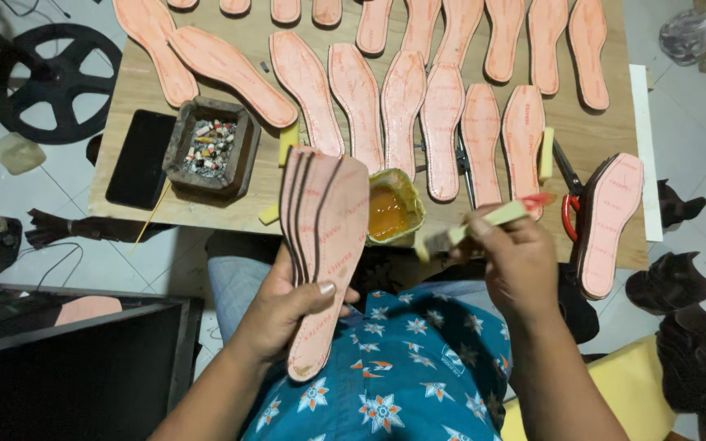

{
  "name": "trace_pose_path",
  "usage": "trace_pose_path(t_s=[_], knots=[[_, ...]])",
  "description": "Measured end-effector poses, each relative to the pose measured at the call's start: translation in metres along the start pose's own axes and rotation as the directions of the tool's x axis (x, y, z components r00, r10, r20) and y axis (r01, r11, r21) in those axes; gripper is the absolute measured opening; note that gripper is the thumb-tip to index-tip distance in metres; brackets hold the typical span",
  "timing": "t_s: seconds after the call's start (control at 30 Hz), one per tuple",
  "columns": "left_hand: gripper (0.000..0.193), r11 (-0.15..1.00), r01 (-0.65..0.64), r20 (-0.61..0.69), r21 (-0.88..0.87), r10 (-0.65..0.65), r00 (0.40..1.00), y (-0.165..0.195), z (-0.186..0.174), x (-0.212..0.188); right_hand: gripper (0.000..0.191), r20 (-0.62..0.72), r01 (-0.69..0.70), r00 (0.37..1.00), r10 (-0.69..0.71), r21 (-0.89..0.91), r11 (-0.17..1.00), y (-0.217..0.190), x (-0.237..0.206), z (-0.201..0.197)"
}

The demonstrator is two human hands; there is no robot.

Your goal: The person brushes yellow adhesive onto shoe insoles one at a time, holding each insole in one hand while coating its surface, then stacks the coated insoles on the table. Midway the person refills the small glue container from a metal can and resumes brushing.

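Insoles (pixel 324 245), a fanned stack of pink shoe-shaped ones with dark edges, sit in the left hand (pixel 288 306): fingers wrapped behind, thumb clamped across the front, held over the lap just off the near edge of the wooden table (pixel 606 131). Right hand (pixel 520 261) is closed on a pale-handled brush (pixel 471 229), bristles pointing left toward the glue pot (pixel 392 208), a small yellow-rimmed container of amber liquid at the near edge, just beside the top of the stack. Judgement on doing it well: load the bristles lightly, wipe excess on the pot rim, keep the fan spread so each dark edge stays exposed, and stroke along the edge, not across, so drips don't land on the blue patterned shirt (pixel 402 367). Further out: rows of single pink insoles (pixel 402 106) cover the middle and far side of the table; a square tray of stubs (pixel 210 147) sits near the left edge with a black phone (pixel 140 159) beside it; red-handled scissors (pixel 569 192) lie toward the right edge next to one more dark-rimmed insole (pixel 610 220) overhanging the near right corner.
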State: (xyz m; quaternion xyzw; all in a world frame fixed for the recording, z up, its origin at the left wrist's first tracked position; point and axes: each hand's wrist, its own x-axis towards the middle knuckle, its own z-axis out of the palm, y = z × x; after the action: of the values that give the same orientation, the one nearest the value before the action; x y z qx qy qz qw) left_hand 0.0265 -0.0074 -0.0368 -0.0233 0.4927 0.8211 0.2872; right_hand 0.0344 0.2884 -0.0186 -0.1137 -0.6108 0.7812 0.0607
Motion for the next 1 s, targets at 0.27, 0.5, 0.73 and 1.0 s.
trace_pose_path(t_s=[0.27, 0.5, 0.73, 1.0], knots=[[0.077, 0.989, 0.101, 0.017, 0.107, -0.103, 0.995, 0.003, 0.021, 0.001, 0.027, 0.069, 0.457, 0.887, -0.456, -0.261, 0.85, -0.004, -0.006, 0.035], [0.081, 0.981, 0.136, 0.022, 0.138, -0.141, 0.99, 0.008, 0.024, -0.002, 0.024, 0.161, 0.549, 0.832, -0.531, -0.376, 0.746, -0.004, -0.014, 0.057], [0.083, 0.989, 0.124, 0.04, 0.082, -0.127, 0.991, 0.008, 0.02, -0.004, 0.023, -0.023, 0.431, 0.884, -0.466, -0.343, 0.834, -0.005, 0.003, 0.049], [0.078, 0.997, 0.071, 0.118, 0.003, -0.071, 0.99, 0.005, 0.01, -0.003, 0.024, -0.074, 0.397, 0.9, -0.43, -0.272, 0.876, -0.003, 0.0, 0.048]])
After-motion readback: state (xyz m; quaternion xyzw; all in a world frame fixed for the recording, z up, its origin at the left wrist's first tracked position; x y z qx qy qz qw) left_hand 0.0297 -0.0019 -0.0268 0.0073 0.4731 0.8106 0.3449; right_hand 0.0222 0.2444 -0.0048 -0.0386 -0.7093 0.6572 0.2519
